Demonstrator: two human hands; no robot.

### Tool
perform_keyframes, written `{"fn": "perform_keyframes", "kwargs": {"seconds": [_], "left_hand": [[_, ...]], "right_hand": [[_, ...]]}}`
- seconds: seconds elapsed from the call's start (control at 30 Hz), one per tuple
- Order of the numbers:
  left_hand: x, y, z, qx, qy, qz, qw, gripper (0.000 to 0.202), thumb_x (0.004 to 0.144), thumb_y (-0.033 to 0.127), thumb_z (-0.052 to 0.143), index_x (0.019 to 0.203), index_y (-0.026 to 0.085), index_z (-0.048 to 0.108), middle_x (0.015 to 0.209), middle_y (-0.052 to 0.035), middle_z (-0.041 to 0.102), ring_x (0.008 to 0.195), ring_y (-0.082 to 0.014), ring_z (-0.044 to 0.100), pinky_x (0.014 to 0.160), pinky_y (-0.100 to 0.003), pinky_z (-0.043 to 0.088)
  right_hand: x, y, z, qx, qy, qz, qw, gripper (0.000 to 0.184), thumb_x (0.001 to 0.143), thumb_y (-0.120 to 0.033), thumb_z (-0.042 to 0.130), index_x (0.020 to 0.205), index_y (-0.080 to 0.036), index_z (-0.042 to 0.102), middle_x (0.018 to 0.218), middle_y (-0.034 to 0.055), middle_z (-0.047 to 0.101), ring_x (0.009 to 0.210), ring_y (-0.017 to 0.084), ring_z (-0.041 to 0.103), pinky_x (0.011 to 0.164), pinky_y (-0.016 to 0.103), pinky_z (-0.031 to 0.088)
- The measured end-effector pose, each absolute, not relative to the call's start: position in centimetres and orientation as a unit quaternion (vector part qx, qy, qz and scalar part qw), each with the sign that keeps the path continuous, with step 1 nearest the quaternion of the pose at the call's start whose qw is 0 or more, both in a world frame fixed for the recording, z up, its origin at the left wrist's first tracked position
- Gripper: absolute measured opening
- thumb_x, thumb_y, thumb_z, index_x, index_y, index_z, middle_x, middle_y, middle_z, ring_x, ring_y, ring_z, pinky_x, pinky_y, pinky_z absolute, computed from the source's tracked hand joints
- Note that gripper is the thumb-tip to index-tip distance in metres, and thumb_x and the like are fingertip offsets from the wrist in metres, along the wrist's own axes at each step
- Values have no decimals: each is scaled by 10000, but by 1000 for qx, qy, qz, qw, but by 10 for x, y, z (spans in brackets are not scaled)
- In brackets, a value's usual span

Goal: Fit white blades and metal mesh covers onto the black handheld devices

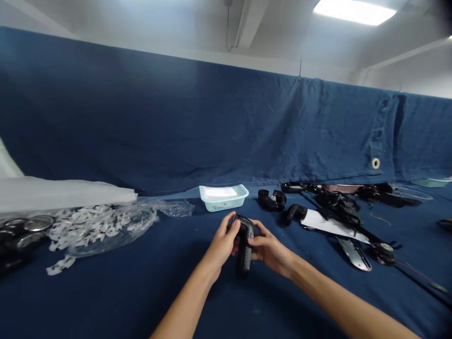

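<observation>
Black bent part (245, 244) between fingers (233, 229)

Two hands (219, 247) (273, 252), one black part (244, 240), three plastic baskets (226, 205) (342, 189) (429, 183)

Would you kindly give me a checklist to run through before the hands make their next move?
1. Left-hand grip on the black part: ok, at its bent upper end.
2. Right-hand grip on it too: ok, along its side.
3. Black part's seams fully closed: cannot tell, too small and partly covered.
4. Basket standing upright: ok.
5. White pieces all inside the plastic bag: not ok, some lie outside on the blue cloth.
</observation>
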State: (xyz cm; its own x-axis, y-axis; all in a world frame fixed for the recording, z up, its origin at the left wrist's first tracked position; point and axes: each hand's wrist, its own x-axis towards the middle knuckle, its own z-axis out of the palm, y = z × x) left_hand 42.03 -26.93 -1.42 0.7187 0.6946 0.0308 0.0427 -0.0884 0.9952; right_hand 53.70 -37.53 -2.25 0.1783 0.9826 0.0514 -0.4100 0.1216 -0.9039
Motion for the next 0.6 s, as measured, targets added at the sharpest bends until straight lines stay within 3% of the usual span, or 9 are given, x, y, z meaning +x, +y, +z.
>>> {"fn": "perform_keyframes", "kwargs": {"seconds": [0.17,0.33,0.47,0.6], "left_hand": [[415,-274,-22,682,260,264,630,497,959,496,379,1393,254,395,1283,-102,563,1067,-235,592,743,-295,528],[412,-269,-34,682,251,270,631,491,969,476,381,1396,234,383,1336,-94,537,1208,-235,518,946,-346,464],[412,-264,-48,685,238,247,643,519,968,513,353,1422,265,311,1378,-94,496,1205,-234,520,830,-312,518],[413,-255,-59,692,240,208,649,554,954,551,340,1423,270,254,1248,-116,563,885,-205,658,573,-266,518]], "right_hand": [[530,-376,-35,-403,-363,508,669,474,737,-217,714,1137,-257,463,986,-2,647,795,235,724,783,467,550],[531,-366,-52,-416,-366,489,674,445,720,-261,736,1085,-250,483,923,-15,647,755,217,718,750,459,563],[536,-363,-64,-434,-362,484,668,441,719,-256,733,1090,-246,494,901,-5,667,707,225,715,671,422,571],[541,-364,-65,-446,-354,494,657,577,716,-241,749,1230,-249,487,915,17,685,746,241,719,667,369,554]]}}
